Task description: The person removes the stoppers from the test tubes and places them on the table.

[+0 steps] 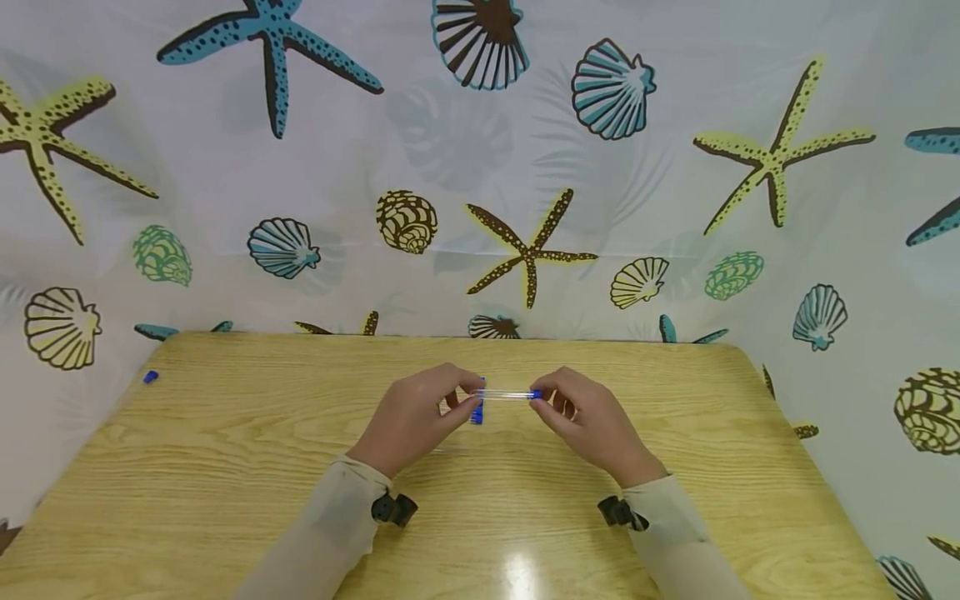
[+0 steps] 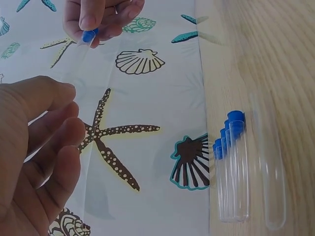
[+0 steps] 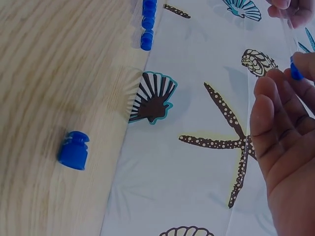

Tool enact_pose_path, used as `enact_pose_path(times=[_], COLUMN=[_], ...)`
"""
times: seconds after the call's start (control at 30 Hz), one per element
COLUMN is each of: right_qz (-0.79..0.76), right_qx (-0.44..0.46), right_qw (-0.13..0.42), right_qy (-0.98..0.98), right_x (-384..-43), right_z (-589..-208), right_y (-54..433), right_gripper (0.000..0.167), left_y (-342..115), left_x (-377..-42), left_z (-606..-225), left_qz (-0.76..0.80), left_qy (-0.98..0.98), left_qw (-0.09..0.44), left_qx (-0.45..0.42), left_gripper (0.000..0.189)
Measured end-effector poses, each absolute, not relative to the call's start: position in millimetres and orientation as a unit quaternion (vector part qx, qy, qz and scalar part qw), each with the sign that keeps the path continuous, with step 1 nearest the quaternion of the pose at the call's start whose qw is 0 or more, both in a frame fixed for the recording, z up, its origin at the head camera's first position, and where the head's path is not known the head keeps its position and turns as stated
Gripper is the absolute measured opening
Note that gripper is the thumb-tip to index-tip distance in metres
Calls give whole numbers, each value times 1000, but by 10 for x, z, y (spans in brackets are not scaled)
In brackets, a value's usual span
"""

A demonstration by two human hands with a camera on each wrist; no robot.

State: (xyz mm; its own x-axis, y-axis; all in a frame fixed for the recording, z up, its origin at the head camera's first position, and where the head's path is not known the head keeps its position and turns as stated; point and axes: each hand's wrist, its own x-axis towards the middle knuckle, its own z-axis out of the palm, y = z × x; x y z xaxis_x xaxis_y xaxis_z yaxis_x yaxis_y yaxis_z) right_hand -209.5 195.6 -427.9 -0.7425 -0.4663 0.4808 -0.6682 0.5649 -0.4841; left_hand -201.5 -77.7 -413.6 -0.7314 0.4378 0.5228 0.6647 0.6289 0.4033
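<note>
Right grip point(image 1: 592, 417) pinching blue cap point(image 1: 535, 394), left grip point(image 1: 415, 414) pinching clear tube point(image 1: 507, 395) — held between them

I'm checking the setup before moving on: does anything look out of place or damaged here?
The held tube looks intact. But one blue cap lies alone near the left edge of the table, away from the row of capped tubes, and a loose tube beside that row shows no cap; both look unmatched.
</note>
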Motion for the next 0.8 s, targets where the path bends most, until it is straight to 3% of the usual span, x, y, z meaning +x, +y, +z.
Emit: enact_pose_path(times=[0.3, 0.8], right_qz=[352, 377], right_qx=[306, 302], right_qw=[184, 183], right_qy=[-865, -856], right_x=[-2049, -1994], right_z=[-4255, -4175], right_y=[1916, 1866], right_gripper=[13, 14], left_y=[-770, -792], left_x=[-2024, -2014], left_z=[-4147, -4112], left_qz=[-291, -317], left_qy=[-886, -859], left_qw=[203, 236], left_qx=[-298, -324], left_gripper=[22, 15])
